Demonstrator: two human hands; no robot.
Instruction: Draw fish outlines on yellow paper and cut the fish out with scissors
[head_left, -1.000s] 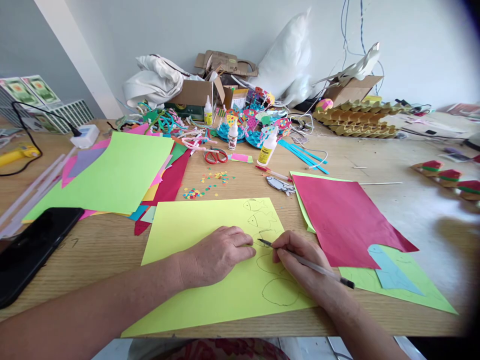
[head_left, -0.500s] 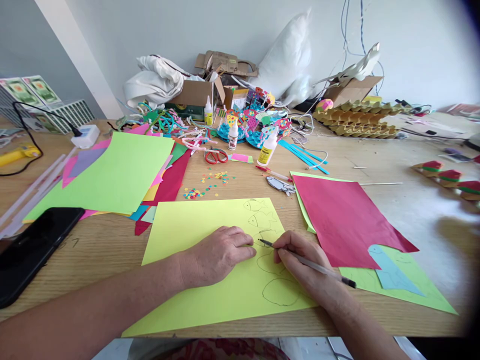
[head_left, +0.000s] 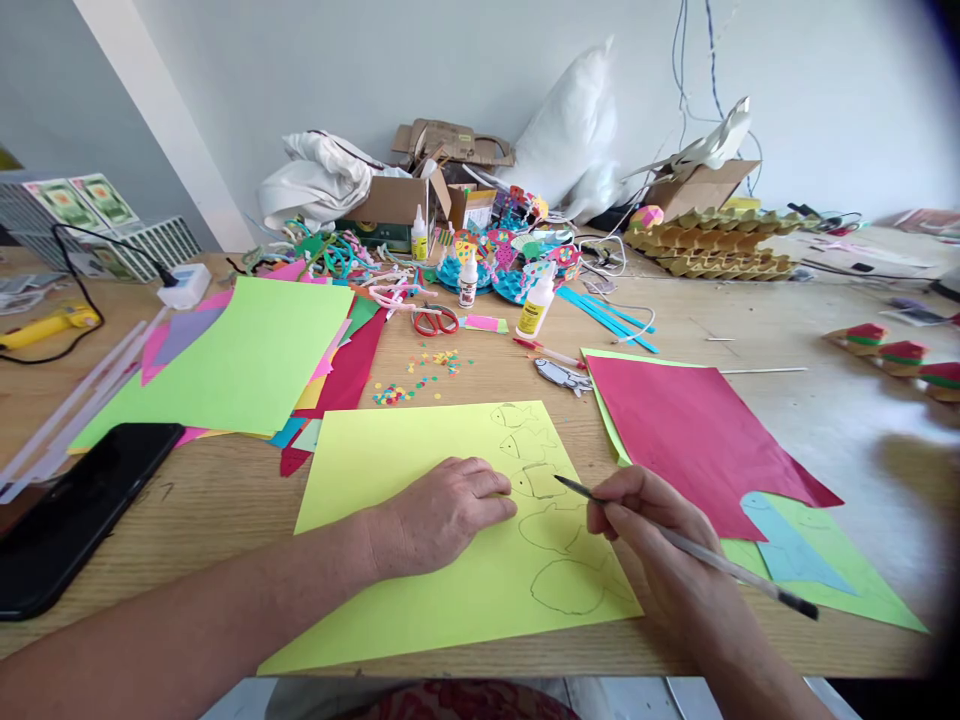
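A sheet of yellow paper (head_left: 390,612) lies on the table in front of me, with several pencil-thin fish outlines in a column along its right side. My left hand (head_left: 448,512) rests on the sheet, fingers laid out toward the drawings. In my right hand (head_left: 664,535) is a slim pen (head_left: 712,560) with a clear barrel and dark ends. Its tip is at the tail side of the third fish outline (head_left: 534,482); whether it touches the paper I cannot tell. This fish shows an eye and curved body lines, while the lowest fish (head_left: 568,587) is a plain outline.
Red paper (head_left: 675,430) overlaps green sheets on the right. Left are stacked coloured papers (head_left: 217,350) and a black phone (head_left: 90,510). Behind lie confetti dots (head_left: 405,390), red-handled scissors (head_left: 435,321), a glue bottle (head_left: 535,305), a fish cutout (head_left: 561,374) and egg trays (head_left: 712,245).
My right hand and the pen have moved right, from the third fish's head to its tail side. That fish now shows more body lines. My left hand stays on the paper; the view shifted slightly.
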